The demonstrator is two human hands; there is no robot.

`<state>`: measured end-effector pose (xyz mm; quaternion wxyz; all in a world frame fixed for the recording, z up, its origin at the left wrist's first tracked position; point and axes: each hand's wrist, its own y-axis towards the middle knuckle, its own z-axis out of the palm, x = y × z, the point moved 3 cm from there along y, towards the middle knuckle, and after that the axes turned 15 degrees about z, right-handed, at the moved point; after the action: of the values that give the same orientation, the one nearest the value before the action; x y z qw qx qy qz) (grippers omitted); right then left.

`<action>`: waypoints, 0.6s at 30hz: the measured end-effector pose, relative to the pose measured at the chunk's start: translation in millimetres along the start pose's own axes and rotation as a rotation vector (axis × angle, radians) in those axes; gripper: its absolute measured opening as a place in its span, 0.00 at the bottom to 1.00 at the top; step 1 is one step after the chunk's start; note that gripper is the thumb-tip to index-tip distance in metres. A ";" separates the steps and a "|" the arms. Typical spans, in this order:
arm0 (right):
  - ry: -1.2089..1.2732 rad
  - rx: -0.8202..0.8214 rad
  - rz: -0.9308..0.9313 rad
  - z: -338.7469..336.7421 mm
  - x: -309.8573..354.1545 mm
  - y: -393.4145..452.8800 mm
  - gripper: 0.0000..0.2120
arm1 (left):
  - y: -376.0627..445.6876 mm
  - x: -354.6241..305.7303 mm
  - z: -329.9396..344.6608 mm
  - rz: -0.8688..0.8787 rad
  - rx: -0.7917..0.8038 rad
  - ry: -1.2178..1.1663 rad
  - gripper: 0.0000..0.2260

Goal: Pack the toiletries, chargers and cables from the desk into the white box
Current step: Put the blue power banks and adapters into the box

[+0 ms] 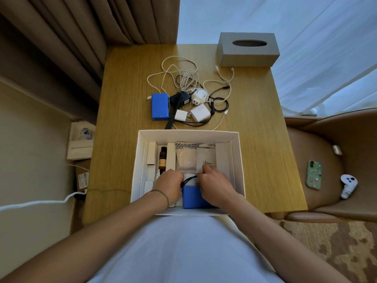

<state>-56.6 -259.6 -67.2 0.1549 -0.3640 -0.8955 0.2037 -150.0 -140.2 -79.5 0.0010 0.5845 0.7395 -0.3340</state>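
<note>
Packing looks roughly half done, by my judgement. In the white box (188, 135) at the near worktop (126, 99) edge: one brown bottle (162, 158), two pouches (186, 158), one blue block (192, 198). Left hand (169, 181) and right hand (214, 183) both curl onto a black cable (188, 180) there. Left on the far side: a second blue block (160, 106), four chargers (199, 113), the tangled cables (183, 78), which I can't count.

The open cardboard box (189, 134) was white, the rectangular power pack (160, 106) on the wooden desk (126, 123) bright blue, the tissue box (247, 49) grey, the tangled cables (183, 76) white and black.
</note>
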 end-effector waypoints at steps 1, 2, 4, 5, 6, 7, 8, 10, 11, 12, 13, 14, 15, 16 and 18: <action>0.003 0.011 0.002 0.5 -0.8 0.1 0.13 | -0.2 -0.9 0.8 -0.011 0.004 -0.013 0.07; 0.008 0.021 0.003 0.8 -1.3 0.3 0.14 | -0.5 -0.5 1.7 -0.022 0.008 -0.037 0.08; 0.016 0.041 0.006 1.4 -1.8 1.4 0.15 | -1.5 3.7 2.3 -0.040 0.004 -0.109 0.10; 0.017 0.048 0.007 1.6 -1.9 2.0 0.15 | -3.1 5.3 1.8 -0.043 0.008 -0.113 0.11; 0.018 0.054 0.005 1.8 -1.6 2.5 0.15 | -4.6 5.3 0.9 -0.046 0.022 -0.064 0.10; 0.020 0.057 0.005 2.2 -1.2 2.9 0.15 | -6.9 3.3 -0.5 -0.042 0.051 0.040 0.09; 0.022 0.058 0.004 2.7 -0.9 3.4 0.15 | -8.8 -0.7 -2.6 -0.036 0.085 0.148 0.07; 0.023 0.057 0.001 4.2 0.8 3.1 0.15 | -8.8 -9.9 -2.7 -0.005 0.153 0.287 0.07; 0.020 0.056 -0.001 4.7 2.0 2.8 0.15 | -6.3 -13.5 -3.0 0.016 0.183 0.324 0.07; 0.015 0.056 -0.005 4.7 3.0 2.6 0.15 | -3.2 -15.9 -4.8 0.037 0.205 0.348 0.08; 0.008 0.054 -0.007 3.9 3.9 2.9 0.15 | -1.0 -17.1 -8.0 0.057 0.223 0.362 0.08; 0.003 0.051 -0.006 2.2 4.3 3.7 0.14 | 0.9 -17.2 -11.6 0.077 0.240 0.367 0.08; 0.003 0.047 -0.001 -0.3 4.3 5.0 0.13 | 1.6 -16.7 -14.9 0.099 0.259 0.371 0.07; 0.012 0.038 0.003 -3.9 4.1 6.9 0.13 | 2.3 -15.7 -17.8 0.122 0.278 0.375 0.06; 0.061 0.001 -0.009 -16.5 4.1 10.4 0.13 | 0.8 -14.4 -23.9 0.152 0.297 0.384 0.07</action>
<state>-46.3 -245.8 -57.2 0.1834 -0.3662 -0.8918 0.1924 -135.4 -140.7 -55.7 -0.2000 0.6850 0.6228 -0.3208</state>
